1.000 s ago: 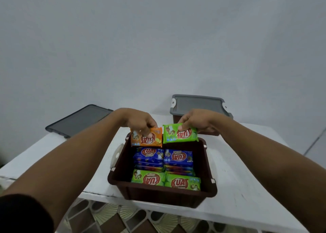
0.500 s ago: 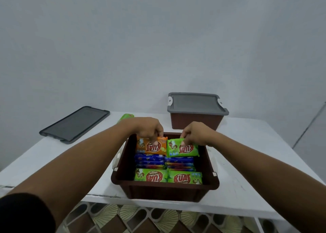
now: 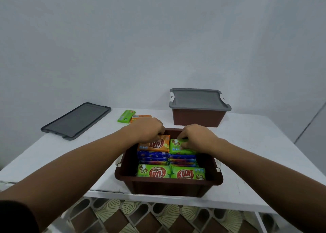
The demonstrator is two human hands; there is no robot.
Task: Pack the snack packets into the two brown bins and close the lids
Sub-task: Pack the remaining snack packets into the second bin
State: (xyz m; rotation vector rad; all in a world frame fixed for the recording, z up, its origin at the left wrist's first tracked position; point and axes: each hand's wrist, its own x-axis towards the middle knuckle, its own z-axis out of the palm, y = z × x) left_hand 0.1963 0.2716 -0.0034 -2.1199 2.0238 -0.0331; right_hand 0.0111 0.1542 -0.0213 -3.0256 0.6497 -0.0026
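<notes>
Head cam: fingers (image 3: 159, 133) of the left hand (image 3: 150, 129) are curled onto the orange packet (image 3: 157, 145). The right hand (image 3: 195, 138) is pinched on the green packet (image 3: 179, 147) just beside it. Both packets are held tilted at the far end of the open brown bin (image 3: 169, 182).

Likely risk: if they're let go leaning, they could be flopped onto the blue packets (image 3: 152, 156) or left poking up, so the loose lid (image 3: 75, 120) can't be seated flat. Two spare packets (image 3: 126, 116) on the desk (image 3: 255, 144) could easily be forgotten too.
</notes>
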